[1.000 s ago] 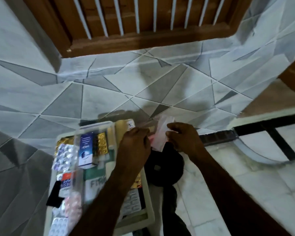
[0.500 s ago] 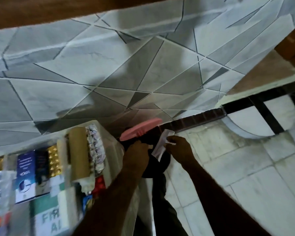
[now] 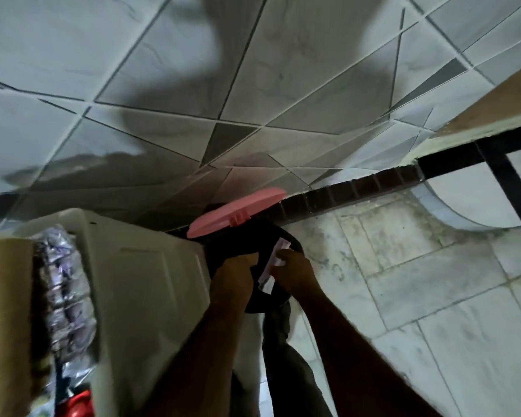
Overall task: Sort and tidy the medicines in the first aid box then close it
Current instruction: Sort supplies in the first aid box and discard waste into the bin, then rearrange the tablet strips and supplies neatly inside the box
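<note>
So, just below the pink lid [image 3: 236, 212], the left hand [image 3: 233, 276] grips the black bag [image 3: 238, 242] while the right hand [image 3: 297, 270] pinches a white wrapper [image 3: 266, 276]; the first aid box [image 3: 145, 281] sits left of the lid.

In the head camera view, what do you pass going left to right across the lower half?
Tan roll → foil blister strips → white first aid box → left hand gripping the black bag → white wrapper → right hand pinching it.

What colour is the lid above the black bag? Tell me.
The lid is pink; the head view shows it.
</note>
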